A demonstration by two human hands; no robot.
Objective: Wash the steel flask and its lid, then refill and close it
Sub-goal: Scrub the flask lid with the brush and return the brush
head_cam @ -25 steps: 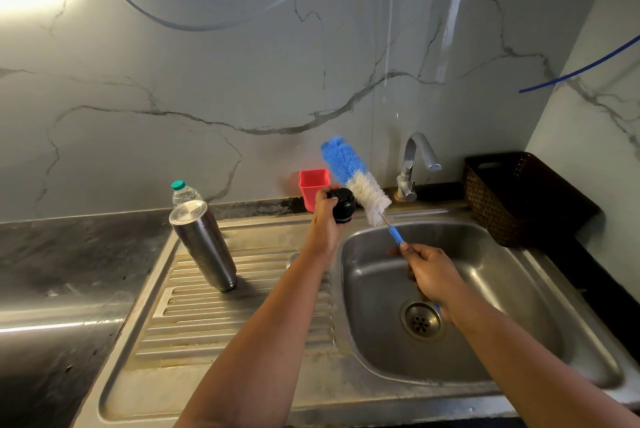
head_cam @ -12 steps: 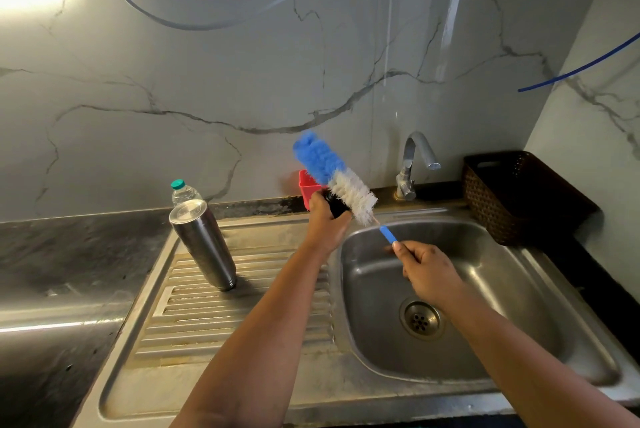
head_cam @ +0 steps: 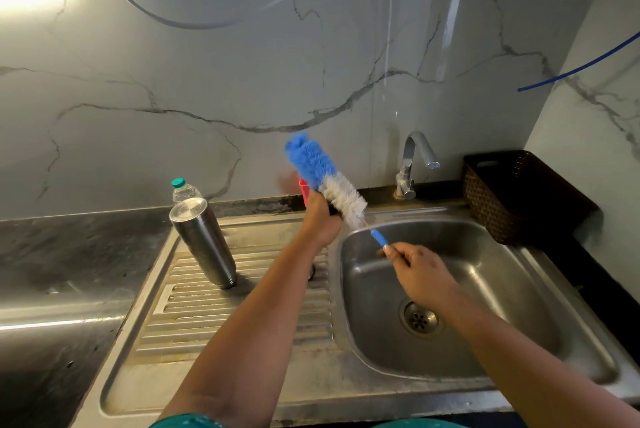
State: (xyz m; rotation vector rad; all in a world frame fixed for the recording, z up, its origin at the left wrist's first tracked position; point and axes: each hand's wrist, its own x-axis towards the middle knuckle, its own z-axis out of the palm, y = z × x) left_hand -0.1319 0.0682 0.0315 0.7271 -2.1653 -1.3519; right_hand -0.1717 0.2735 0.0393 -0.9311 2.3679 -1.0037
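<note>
The steel flask point(head_cam: 204, 244) stands upside down on the ribbed drainboard point(head_cam: 221, 310), left of my arms. My left hand point(head_cam: 320, 219) grips the black lid point(head_cam: 334, 210), which is almost hidden behind my fingers and the brush. My right hand point(head_cam: 420, 271) holds the blue handle of a bottle brush point(head_cam: 325, 178) over the sink basin point(head_cam: 485, 289). The brush's blue and white bristles lie against the lid and point up to the left.
A steel tap point(head_cam: 414, 164) stands behind the basin. A red cup point(head_cam: 304, 190) sits at the wall behind my left hand. A plastic water bottle with a green cap point(head_cam: 183, 189) stands behind the flask. A dark woven basket point(head_cam: 519, 195) is at the right.
The brush has slid left and up across the lid, which is now mostly covered by the bristles. My right hand followed slightly to the left. The flask has not moved.
</note>
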